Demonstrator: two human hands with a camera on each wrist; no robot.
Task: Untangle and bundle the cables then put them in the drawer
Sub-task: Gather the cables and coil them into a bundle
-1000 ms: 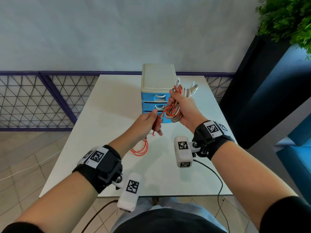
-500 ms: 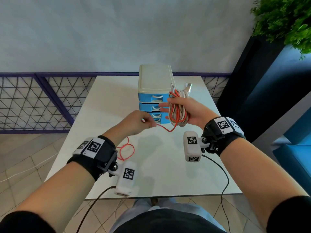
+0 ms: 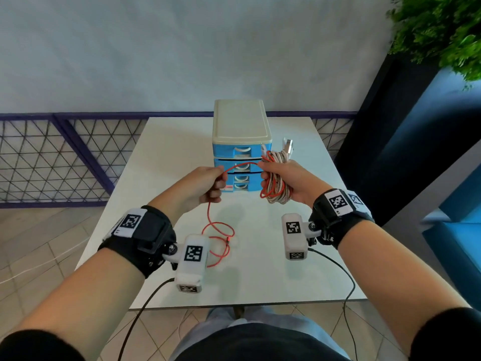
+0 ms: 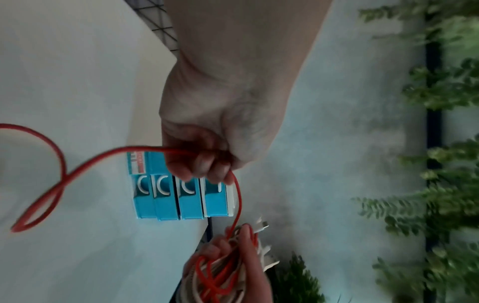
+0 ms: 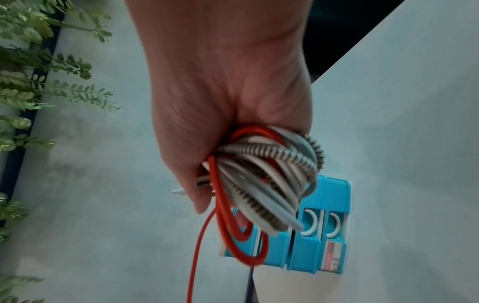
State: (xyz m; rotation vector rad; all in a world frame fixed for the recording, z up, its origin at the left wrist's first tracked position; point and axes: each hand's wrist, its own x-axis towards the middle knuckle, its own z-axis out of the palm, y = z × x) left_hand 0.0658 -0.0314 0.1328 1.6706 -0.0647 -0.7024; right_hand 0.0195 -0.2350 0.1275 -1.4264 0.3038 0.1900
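My right hand [image 3: 279,179] [image 5: 223,114] grips a coiled bundle of cables [image 3: 276,182] [image 5: 264,170] [image 4: 223,272], grey braided and red strands together, with white plugs sticking out on top. A red cable [image 3: 240,165] [image 4: 77,170] [image 5: 197,254] runs from the bundle leftward to my left hand [image 3: 205,185] [image 4: 207,160], which pinches it. Below that hand its loose tail [image 3: 218,235] hangs down and curls on the white table [image 3: 169,152]. Behind both hands stands a small blue drawer unit [image 3: 239,152] [image 4: 178,201] [image 5: 318,242] with a cream top; all its drawers look closed.
A purple-framed mesh fence [image 3: 52,157] runs behind the table on the left. At the right stands a dark blue planter wall [image 3: 406,126] with green foliage [image 3: 442,27]. Black sensor leads [image 3: 335,267] trail from my wrists over the near table edge.
My left hand has risen and drawn the red cable out level with the bundle. The right hand turned the bundle more upright. More of the red tail now lies near the front.
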